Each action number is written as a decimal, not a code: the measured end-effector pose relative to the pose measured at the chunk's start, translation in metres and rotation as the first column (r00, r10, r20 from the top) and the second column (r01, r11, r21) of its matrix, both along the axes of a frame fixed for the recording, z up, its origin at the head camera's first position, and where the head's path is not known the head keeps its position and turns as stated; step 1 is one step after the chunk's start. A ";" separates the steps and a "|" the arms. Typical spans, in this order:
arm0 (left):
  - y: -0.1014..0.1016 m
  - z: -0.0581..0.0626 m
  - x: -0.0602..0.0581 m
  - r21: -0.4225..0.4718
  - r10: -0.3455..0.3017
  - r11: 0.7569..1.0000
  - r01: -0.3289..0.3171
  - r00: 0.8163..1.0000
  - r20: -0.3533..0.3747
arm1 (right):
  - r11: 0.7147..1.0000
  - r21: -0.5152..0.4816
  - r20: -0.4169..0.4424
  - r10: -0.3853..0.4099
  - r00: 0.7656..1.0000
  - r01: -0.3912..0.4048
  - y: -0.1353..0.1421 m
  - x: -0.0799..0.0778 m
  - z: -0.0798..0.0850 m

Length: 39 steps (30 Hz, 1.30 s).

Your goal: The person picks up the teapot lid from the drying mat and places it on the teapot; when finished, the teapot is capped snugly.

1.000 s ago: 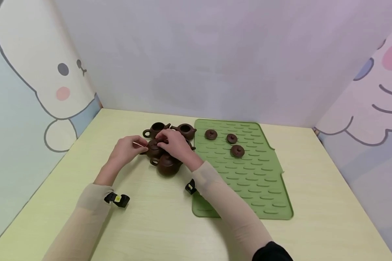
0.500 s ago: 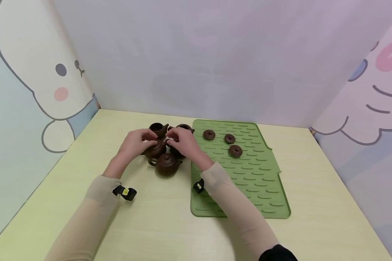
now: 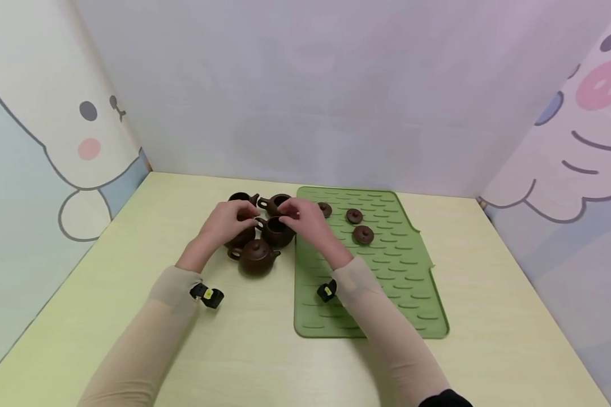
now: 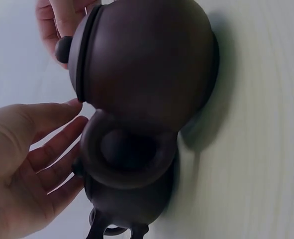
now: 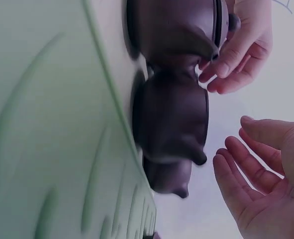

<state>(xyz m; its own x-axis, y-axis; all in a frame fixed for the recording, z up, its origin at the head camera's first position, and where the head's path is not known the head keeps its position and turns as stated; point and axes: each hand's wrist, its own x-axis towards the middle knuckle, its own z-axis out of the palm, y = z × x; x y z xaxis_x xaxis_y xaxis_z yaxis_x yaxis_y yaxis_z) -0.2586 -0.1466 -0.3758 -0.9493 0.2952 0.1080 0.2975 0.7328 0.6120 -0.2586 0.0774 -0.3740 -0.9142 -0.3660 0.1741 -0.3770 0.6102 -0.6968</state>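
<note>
Several small dark brown teapots stand clustered left of a green mat. In the head view the front teapot [image 3: 256, 258] has its lid on, while the middle teapot [image 3: 278, 236] has an uncovered mouth. Over the left-hand teapot [image 3: 242, 237] hovers my left hand [image 3: 223, 226], partly hiding it; the left wrist view shows its thumb and fingers [image 4: 57, 149] spread, with a lid knob near them. Beyond the middle teapot, at its right, my right hand [image 3: 309, 221] hangs with loose fingers, holding nothing; in the right wrist view it is apart from the teapots.
Three brown lids lie on the green mat [image 3: 371, 294]: the left lid [image 3: 325, 210], the far lid [image 3: 354, 216] and the near lid [image 3: 363, 235]. Two uncovered teapots, a back left teapot [image 3: 240, 196] and a back right teapot [image 3: 272, 204], stand behind.
My right hand has left the left-hand teapot and moved right, past the middle teapot to the mat's edge. My left hand has shifted right and up, over the left-hand teapot.
</note>
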 end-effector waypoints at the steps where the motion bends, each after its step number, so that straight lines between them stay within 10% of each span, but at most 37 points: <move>1: 0.001 0.000 -0.001 -0.001 0.000 1.000 0.000 1.000 0.004 | 1.000 -0.008 0.003 -0.008 1.000 0.008 0.003 0.000 0.000; 39: 0.004 -0.015 -0.010 -0.060 -0.028 0.998 0.028 1.000 0.000 | 0.984 -0.072 0.025 -0.163 0.986 0.165 0.084 0.006 -0.010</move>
